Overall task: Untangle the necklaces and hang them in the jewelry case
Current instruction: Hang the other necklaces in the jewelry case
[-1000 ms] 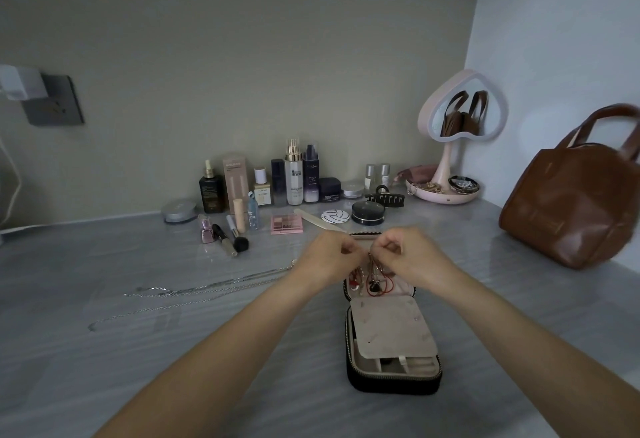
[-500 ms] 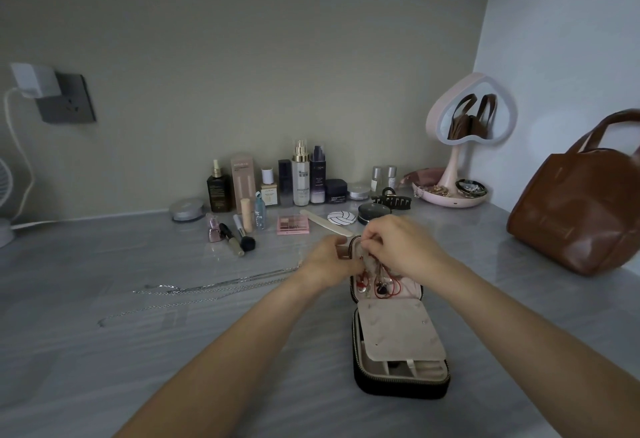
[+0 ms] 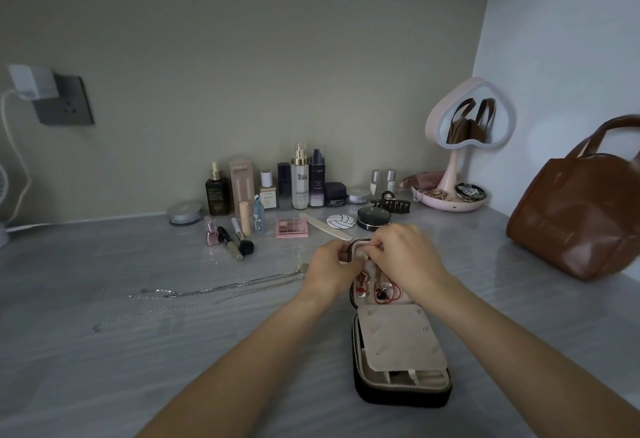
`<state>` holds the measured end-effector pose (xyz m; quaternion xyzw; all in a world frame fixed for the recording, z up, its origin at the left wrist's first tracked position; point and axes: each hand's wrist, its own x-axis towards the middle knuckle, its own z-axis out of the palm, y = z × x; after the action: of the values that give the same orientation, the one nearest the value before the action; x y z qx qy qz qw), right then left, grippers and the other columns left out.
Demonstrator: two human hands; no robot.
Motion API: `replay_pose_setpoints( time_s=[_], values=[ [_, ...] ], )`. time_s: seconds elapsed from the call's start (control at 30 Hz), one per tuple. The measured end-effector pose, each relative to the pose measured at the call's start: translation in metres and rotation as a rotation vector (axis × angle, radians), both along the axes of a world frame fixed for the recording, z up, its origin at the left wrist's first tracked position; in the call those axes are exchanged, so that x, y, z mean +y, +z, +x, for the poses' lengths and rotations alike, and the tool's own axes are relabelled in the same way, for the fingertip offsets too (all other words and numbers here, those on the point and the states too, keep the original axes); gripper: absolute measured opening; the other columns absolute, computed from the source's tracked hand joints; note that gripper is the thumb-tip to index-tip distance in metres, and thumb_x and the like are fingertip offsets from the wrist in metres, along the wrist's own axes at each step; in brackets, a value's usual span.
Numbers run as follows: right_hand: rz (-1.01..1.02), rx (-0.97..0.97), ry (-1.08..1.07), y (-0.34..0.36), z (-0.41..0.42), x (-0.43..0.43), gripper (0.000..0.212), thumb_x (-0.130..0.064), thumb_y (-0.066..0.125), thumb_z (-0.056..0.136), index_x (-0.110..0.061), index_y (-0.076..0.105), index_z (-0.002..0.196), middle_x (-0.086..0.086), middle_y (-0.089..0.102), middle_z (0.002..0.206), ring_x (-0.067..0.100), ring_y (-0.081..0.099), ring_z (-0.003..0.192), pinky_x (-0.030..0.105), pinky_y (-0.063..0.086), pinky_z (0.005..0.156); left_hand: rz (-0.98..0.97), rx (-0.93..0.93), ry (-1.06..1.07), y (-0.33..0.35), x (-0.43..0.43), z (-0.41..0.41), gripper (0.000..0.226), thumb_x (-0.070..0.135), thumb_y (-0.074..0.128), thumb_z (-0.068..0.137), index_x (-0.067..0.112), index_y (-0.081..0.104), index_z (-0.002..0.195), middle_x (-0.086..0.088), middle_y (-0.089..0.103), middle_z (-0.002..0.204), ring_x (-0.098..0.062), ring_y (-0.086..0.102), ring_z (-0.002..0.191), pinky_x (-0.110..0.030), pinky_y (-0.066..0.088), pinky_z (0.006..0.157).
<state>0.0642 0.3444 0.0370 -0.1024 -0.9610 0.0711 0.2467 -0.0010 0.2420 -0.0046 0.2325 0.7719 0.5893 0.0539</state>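
Open black jewelry case (image 3: pixel 401 396); silver necklaces (image 3: pixel 180 295) to its left.

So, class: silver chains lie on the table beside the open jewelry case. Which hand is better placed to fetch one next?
Probably the left. The silver chains lie left of the jewelry case, their near end just beside the left hand; the right hand would have to cross both.

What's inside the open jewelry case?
In the jewelry case, red-cord necklaces with pendants sit in the far half. A beige flap covers the near compartments; the left hand and right hand hide its top.
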Motion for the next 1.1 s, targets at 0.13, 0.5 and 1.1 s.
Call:
replay_pose_setpoints(
  time_s=[0.13, 0.5, 1.1],
  values=[
    [0.001, 0.017, -0.040, -0.003, -0.002, 0.000, 0.022, -0.030, 0.056, 0.087, -0.012, 0.069, 0.086, 0.010, 0.068, 0.088, 0.028, 0.061, 0.089, 0.032, 0.043, 0.064, 0.001, -0.006, 0.004, -0.002, 0.000, -0.002, 0.016, 0.011, 0.064, 0.080, 0.013, 0.061, 0.096, 0.008, 0.058, 0.079, -0.012, 0.056, 0.079, -0.029, 0.049, 0.074],
    [-0.117, 0.060, -0.038, -0.003, 0.002, 0.000, 0.021, -0.029, 0.060, 0.083, -0.010, 0.068, 0.080, 0.009, 0.069, 0.084, 0.027, 0.062, 0.086, 0.033, 0.047, 0.066, 0.026, 0.015, 0.063, -0.010, 0.004, -0.007, 0.013, 0.020, 0.066, 0.080, 0.017, 0.058, 0.091, 0.010, 0.057, 0.078, -0.011, 0.058, 0.079, -0.025, 0.048, 0.070],
    [-0.039, 0.080, -0.018, -0.010, 0.003, 0.003, 0.021, -0.026, 0.054, 0.085, -0.010, 0.064, 0.074, 0.008, 0.066, 0.072, 0.026, 0.061, 0.073, 0.035, 0.048, 0.062, 0.073, 0.028, 0.055, -0.010, 0.004, -0.005, 0.007, 0.022, 0.063, 0.083, 0.022, 0.057, 0.085, 0.010, 0.059, 0.076, -0.010, 0.057, 0.075, -0.022, 0.046, 0.067]
  ],
)
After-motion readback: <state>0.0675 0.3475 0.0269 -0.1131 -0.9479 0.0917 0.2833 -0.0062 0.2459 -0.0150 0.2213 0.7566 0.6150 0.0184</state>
